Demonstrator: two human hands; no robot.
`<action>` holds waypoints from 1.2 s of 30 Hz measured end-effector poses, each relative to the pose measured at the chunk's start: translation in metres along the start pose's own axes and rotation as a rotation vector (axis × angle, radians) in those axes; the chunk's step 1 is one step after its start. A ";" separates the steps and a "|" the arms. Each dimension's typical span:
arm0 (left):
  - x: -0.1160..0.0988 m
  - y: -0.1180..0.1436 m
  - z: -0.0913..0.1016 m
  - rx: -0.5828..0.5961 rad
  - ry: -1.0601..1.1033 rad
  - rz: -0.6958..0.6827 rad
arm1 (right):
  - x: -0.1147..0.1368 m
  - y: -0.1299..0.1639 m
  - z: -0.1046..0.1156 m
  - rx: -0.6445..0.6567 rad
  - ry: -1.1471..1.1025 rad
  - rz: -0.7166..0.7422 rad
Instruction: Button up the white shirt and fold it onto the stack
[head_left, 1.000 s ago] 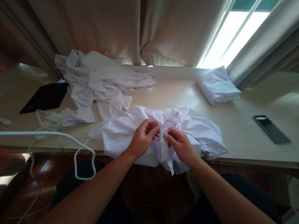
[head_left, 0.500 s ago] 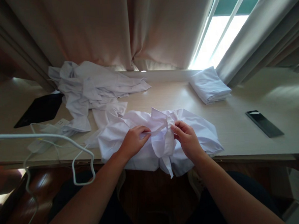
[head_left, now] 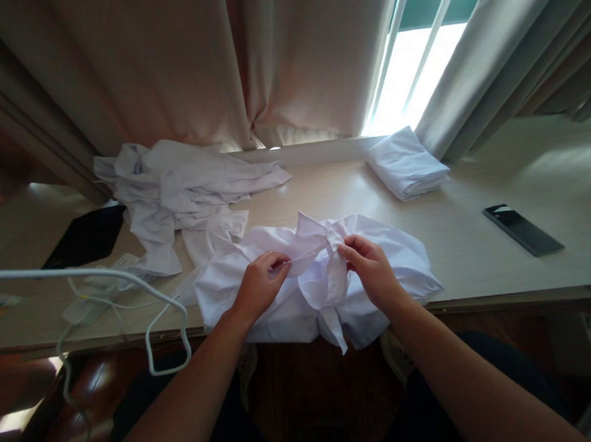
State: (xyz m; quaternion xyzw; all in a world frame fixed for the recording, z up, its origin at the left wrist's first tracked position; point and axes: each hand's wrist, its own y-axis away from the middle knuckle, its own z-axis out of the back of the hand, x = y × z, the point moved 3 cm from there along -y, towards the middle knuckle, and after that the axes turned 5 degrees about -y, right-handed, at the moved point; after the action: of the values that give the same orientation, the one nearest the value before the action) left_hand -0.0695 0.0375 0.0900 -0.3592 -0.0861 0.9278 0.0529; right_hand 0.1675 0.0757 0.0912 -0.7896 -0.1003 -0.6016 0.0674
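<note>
A white collared shirt (head_left: pixel 281 315) lies bunched at the desk's front edge, part of it hanging over. My left hand (head_left: pixel 262 286) pinches the edge of its cloth left of the collar. On the other side my right hand (head_left: pixel 371 266) is closed, thumb and fingers gripping the collar band (head_left: pixel 334 245) near its end. One collar point stands up between the hands, while another flap droops below the desk edge. The fingertips partly hide the cloth they hold.
Crumpled white clothing (head_left: pixel 173 182) and a black flat object (head_left: pixel 86 237) lie at left. Near them are a power strip (head_left: pixel 90 300) and a white hanger-like loop (head_left: pixel 157 373). A folded white garment (head_left: pixel 407 164) and phone (head_left: pixel 522 229) are at right; curtains (head_left: pixel 290 61) hang behind.
My left hand has slid slightly left along the cloth edge. The right hand keeps its hold on the collar. The whole view has shifted and tilted a little.
</note>
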 end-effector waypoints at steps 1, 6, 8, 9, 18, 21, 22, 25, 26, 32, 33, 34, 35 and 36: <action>-0.001 0.000 -0.001 0.005 -0.003 -0.002 | 0.000 0.000 0.000 0.002 0.008 0.004; -0.004 0.000 -0.005 0.025 -0.013 -0.023 | -0.001 -0.001 0.001 0.016 0.058 0.016; -0.004 0.000 -0.007 0.031 -0.002 -0.017 | -0.001 -0.002 0.001 0.016 0.071 0.020; -0.004 0.001 -0.008 0.032 0.009 -0.007 | -0.001 -0.002 0.001 0.014 0.080 0.024; -0.004 0.002 -0.013 0.024 0.061 0.073 | 0.000 -0.003 0.000 0.017 0.138 0.045; -0.007 0.004 -0.014 0.031 0.070 0.098 | 0.000 -0.003 0.000 0.015 0.152 0.061; -0.008 0.005 -0.014 0.033 0.080 0.103 | -0.001 -0.003 0.000 0.015 0.155 0.066; -0.014 0.009 -0.018 0.049 0.123 0.093 | -0.002 -0.004 -0.001 0.001 0.191 0.091; -0.016 0.011 -0.020 0.043 0.137 0.085 | -0.003 -0.004 -0.001 -0.006 0.212 0.104; -0.028 0.016 -0.021 -0.069 0.071 -0.073 | -0.004 -0.006 -0.001 -0.032 0.255 0.139; -0.032 0.016 -0.022 -0.028 0.053 -0.115 | -0.004 -0.006 -0.001 -0.033 0.247 0.139; -0.035 0.016 -0.023 0.017 0.044 -0.151 | -0.005 -0.007 -0.001 -0.034 0.242 0.139; -0.039 0.017 -0.024 0.056 0.042 -0.178 | -0.005 -0.007 -0.002 -0.035 0.241 0.140; -0.042 0.018 -0.025 0.085 0.042 -0.195 | -0.006 -0.007 -0.002 -0.036 0.246 0.141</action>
State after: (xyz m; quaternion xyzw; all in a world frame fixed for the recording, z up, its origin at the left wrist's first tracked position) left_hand -0.0223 0.0165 0.0962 -0.3658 -0.0802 0.9134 0.1598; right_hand 0.1620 0.0816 0.0862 -0.7160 -0.0248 -0.6893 0.1072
